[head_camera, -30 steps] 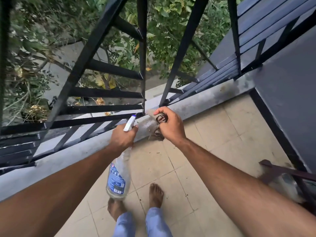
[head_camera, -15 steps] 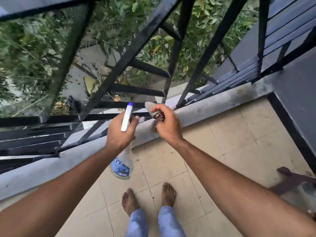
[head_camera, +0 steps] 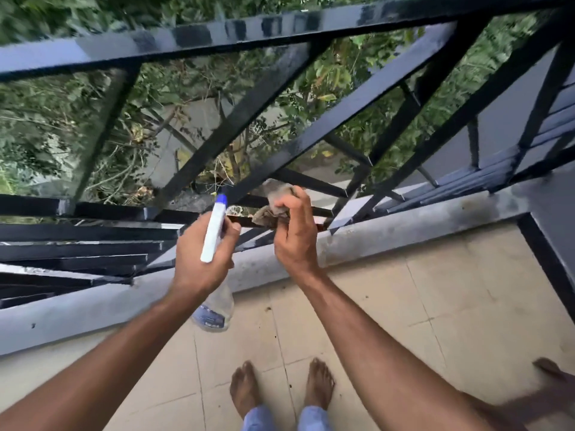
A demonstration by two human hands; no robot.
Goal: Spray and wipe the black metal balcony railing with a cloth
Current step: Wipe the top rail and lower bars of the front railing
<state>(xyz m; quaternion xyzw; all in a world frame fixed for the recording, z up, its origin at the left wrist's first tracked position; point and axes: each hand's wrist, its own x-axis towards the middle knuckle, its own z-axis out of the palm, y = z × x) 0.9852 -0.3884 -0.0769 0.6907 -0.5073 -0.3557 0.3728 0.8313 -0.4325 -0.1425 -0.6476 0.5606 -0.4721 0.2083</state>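
The black metal railing (head_camera: pixel 255 107) runs across the upper half of the head view, with slanted bars and low horizontal slats. My left hand (head_camera: pixel 202 253) grips a clear spray bottle (head_camera: pixel 214 303) by its neck; the white and blue nozzle (head_camera: pixel 214 228) points up toward the bars. My right hand (head_camera: pixel 295 231) holds a crumpled grey-brown cloth (head_camera: pixel 273 200) against a low horizontal bar of the railing, just right of the nozzle. The bar under the cloth is partly hidden.
A grey concrete curb (head_camera: pixel 389 231) runs under the railing. Beige floor tiles (head_camera: pixel 420 306) lie below, with my bare feet (head_camera: pixel 280 387) on them. A dark wall (head_camera: pixel 557 213) stands at the right. Trees and ground show beyond the bars.
The view has tilted up, bringing the top rail into sight. Both hands have risen along the railing; the bottle is lifted higher and the cloth now sits on a higher bar.
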